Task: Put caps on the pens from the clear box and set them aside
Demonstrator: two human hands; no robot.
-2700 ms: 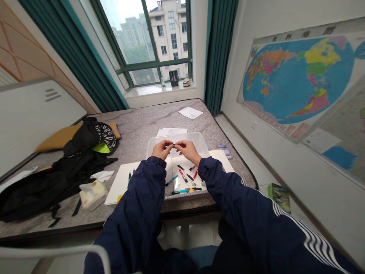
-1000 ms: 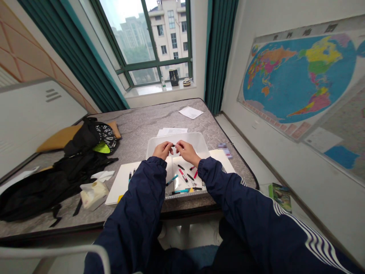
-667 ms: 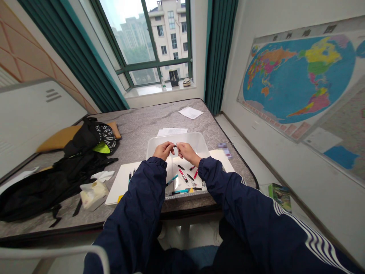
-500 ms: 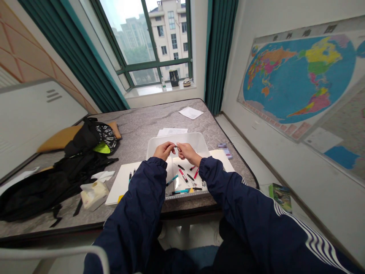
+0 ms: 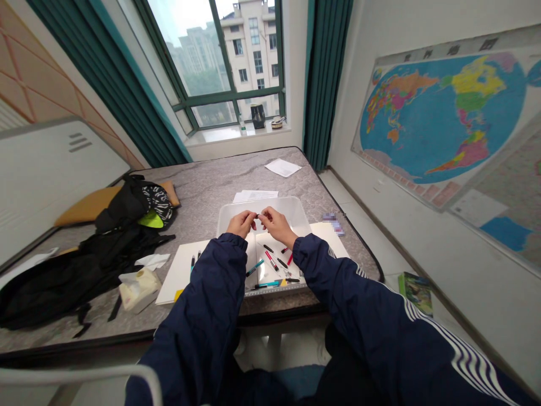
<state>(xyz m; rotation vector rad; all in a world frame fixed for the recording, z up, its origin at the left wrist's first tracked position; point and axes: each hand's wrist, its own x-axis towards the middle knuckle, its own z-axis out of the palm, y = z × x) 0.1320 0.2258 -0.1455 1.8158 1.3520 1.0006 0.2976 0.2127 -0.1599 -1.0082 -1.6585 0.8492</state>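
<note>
My left hand (image 5: pixel 242 224) and my right hand (image 5: pixel 276 224) meet above a translucent plastic bin (image 5: pixel 296 207). Between their pinched fingertips is a small dark pen part (image 5: pixel 258 216), mostly covered by the fingers. Below them in the bin lie loose pens and pen pieces: a red pen (image 5: pixel 271 260), a teal pen (image 5: pixel 255 267), a black piece (image 5: pixel 267 248) and another black piece (image 5: pixel 282 263). Nearer the bin's front edge rests a longer teal pen (image 5: pixel 267 285). My right sleeve partly hides a red piece at the bin's right side.
White boards or paper (image 5: pixel 180 269) stick out on both sides of the bin, with pens on the left part. A tissue pack (image 5: pixel 139 289) and a black backpack (image 5: pixel 114 254) lie on the mattress (image 5: pixel 203 180) to the left. Papers (image 5: pixel 283 167) lie farther back.
My right hand has turned a little, its fingers now more raised and curled over the small dark part. My left hand has hardly moved. The pens in the bin lie as before.
</note>
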